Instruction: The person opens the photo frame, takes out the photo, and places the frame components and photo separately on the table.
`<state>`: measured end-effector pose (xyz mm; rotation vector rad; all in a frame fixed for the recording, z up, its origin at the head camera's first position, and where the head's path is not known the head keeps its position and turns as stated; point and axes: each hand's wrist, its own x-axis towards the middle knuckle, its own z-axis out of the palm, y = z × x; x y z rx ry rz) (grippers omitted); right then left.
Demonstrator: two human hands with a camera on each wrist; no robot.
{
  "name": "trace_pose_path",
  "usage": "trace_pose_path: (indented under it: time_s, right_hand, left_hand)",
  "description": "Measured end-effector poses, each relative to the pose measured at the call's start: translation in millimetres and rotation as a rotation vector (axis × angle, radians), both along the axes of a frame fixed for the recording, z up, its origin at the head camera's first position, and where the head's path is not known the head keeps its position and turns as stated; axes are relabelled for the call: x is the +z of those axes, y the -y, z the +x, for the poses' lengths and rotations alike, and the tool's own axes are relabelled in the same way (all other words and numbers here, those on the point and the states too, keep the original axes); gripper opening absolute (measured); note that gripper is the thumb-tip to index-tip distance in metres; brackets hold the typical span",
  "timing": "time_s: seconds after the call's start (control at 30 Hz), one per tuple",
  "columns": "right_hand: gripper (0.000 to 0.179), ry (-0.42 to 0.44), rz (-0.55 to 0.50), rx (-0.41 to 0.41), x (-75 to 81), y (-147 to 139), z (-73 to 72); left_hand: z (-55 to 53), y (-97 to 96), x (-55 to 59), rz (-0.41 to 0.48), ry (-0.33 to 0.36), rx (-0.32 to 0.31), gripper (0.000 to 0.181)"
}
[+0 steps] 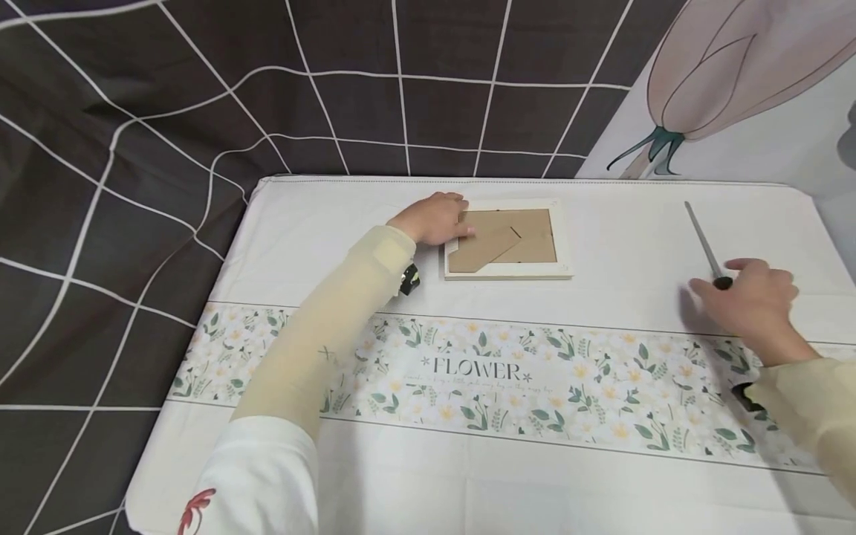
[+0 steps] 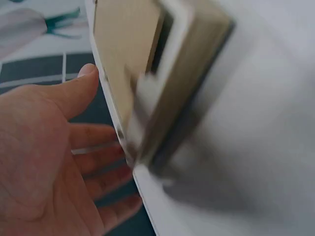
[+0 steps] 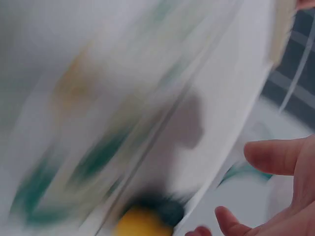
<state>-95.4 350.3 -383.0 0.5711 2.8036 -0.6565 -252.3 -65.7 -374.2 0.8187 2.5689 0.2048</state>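
A pale picture frame (image 1: 565,241) lies face down toward the back of the table, its brown backing board (image 1: 535,249) and folded stand facing up. My left hand (image 1: 433,219) is at the frame's left edge, thumb over the backing board in the head view. In the left wrist view its fingers (image 2: 106,160) are spread and fairly straight along the frame's side. On the right lies a screwdriver (image 1: 704,241) with a long grey shaft pointing to the back. My right hand (image 1: 756,297) hovers over its handle, fingers loosely apart. The yellow and black handle (image 3: 142,223) shows blurred in the right wrist view.
A white tablecloth (image 1: 622,290) covers the table, with a printed floral band (image 1: 602,386) reading FLOWER across it. A dark gridded cloth (image 1: 361,111) hangs behind and to the left. A pale sheet with a large pink flower (image 1: 722,67) hangs at the back right.
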Motion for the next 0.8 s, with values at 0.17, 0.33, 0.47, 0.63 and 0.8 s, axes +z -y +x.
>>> trace_pose_path:
  time_s: [0.17,0.33,0.47,0.63,0.8]
  right_hand:
    - [0.076,-0.052,-0.112,0.158,6.7,52.8,5.7]
    - [0.087,-0.002,-0.269,0.319,12.1,104.7,10.6]
    - [0.094,0.054,-0.373,0.389,14.4,139.7,11.5]
    - [0.095,0.084,-0.365,0.431,12.2,172.1,7.8]
    - [0.096,0.101,-0.296,0.439,8.8,190.8,4.1]
  left_hand:
    - [-13.6,5.8,8.2,0.041,-0.016,-0.045,0.060]
    - [-19.9,5.3,10.6,0.046,-0.038,-0.115,0.052]
    - [-21.6,6.1,7.3,0.023,-0.020,-0.118,0.050]
    - [-21.7,7.7,3.8,0.024,-0.027,-0.110,0.053]
    - [-21.2,10.5,1.2,0.072,-0.007,-0.104,0.054]
